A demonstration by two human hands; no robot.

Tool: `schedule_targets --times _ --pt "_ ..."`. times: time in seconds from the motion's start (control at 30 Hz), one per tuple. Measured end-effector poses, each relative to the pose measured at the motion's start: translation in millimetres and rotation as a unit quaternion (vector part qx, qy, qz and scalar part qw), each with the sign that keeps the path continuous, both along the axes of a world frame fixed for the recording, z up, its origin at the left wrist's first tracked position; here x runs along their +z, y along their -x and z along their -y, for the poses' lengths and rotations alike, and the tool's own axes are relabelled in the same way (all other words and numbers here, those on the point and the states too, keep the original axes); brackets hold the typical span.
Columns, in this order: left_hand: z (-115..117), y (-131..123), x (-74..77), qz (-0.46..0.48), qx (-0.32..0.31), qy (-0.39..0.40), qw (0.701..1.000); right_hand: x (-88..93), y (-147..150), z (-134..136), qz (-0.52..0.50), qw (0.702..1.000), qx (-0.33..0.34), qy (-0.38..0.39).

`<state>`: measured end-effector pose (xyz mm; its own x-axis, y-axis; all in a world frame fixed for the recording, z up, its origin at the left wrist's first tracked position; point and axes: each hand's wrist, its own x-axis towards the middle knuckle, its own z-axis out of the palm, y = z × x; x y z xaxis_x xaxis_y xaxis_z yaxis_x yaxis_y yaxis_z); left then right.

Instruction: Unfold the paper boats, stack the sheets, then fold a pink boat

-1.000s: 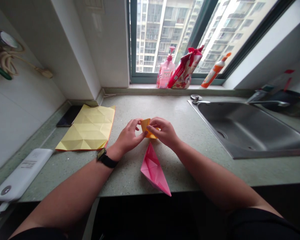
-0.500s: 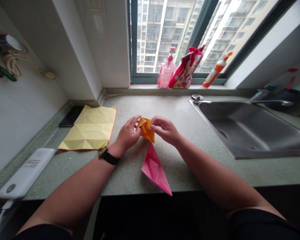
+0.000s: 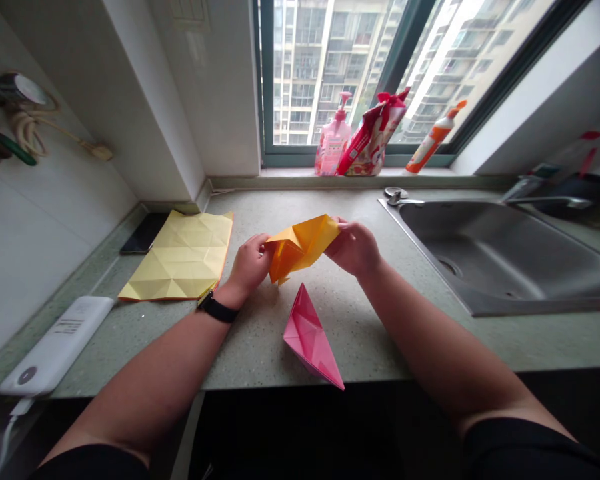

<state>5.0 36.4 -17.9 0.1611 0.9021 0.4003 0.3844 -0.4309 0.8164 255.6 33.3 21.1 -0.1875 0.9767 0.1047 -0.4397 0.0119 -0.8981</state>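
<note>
A folded orange paper (image 3: 300, 247) is stretched between both hands just above the green counter (image 3: 380, 327). My left hand (image 3: 250, 261) pinches its left end, and my right hand (image 3: 354, 247) grips its right end with curled fingers. A pink folded paper boat (image 3: 310, 337) lies on the counter right below the hands, its tip past the front edge. A black watch (image 3: 216, 308) is on my left wrist.
A creased yellow sheet (image 3: 180, 257) lies at the left, a dark phone (image 3: 143, 233) behind it. A white power bank (image 3: 53, 347) sits near the left front edge. A steel sink (image 3: 495, 253) is at the right. Bottles and a red pouch (image 3: 367, 137) stand on the windowsill.
The hands have drawn apart and the small orange folded piece has opened out into a longer shape between them. The pink boat has stayed in place.
</note>
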Motion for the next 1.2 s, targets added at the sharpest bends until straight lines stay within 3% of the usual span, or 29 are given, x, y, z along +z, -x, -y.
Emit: schedule_targets --times 0.13,0.23,0.37,0.5,0.6,0.7,0.83,0.93,1.07,1.2 --pt "2.2 -1.0 3.4 0.017 -0.009 0.026 0.999 -6.8 -10.4 -14.9 -0.002 0.999 -0.023 0.030" --pt "2.7 0.1 7.9 0.009 0.025 0.043 0.999 -9.1 -9.5 -20.7 0.032 0.998 -0.035 0.033" --pt "2.4 3.8 14.6 0.007 0.095 0.050 0.994 -16.4 6.8 -13.5 0.174 0.984 -0.022 -0.009" --pt "3.1 5.1 17.4 0.016 0.090 0.053 0.994 -31.2 30.2 -3.3 0.278 0.958 -0.039 -0.057" --pt "2.3 4.7 15.3 0.026 0.082 0.045 0.995 -37.0 40.3 -3.1 0.254 0.964 -0.038 -0.072" --pt "-1.7 4.2 10.2 0.109 0.053 0.071 0.990 -35.4 41.3 -6.4 0.191 0.980 -0.041 -0.044" --pt "-7.0 2.6 3.8 0.279 -0.049 0.175 0.943 -30.0 38.1 -7.8 0.104 0.993 -0.037 0.037" --pt "-7.5 1.3 3.3 0.343 -0.111 0.244 0.900 -27.6 36.0 -6.6 0.057 0.995 -0.018 0.075" --pt "-6.7 0.6 6.7 0.392 -0.143 0.284 0.863 -26.3 29.5 -7.5 0.039 0.994 0.013 0.103" --pt "-8.6 0.9 6.0 0.410 -0.147 0.273 0.858 -23.6 18.7 -11.4 0.050 0.995 0.010 0.088"
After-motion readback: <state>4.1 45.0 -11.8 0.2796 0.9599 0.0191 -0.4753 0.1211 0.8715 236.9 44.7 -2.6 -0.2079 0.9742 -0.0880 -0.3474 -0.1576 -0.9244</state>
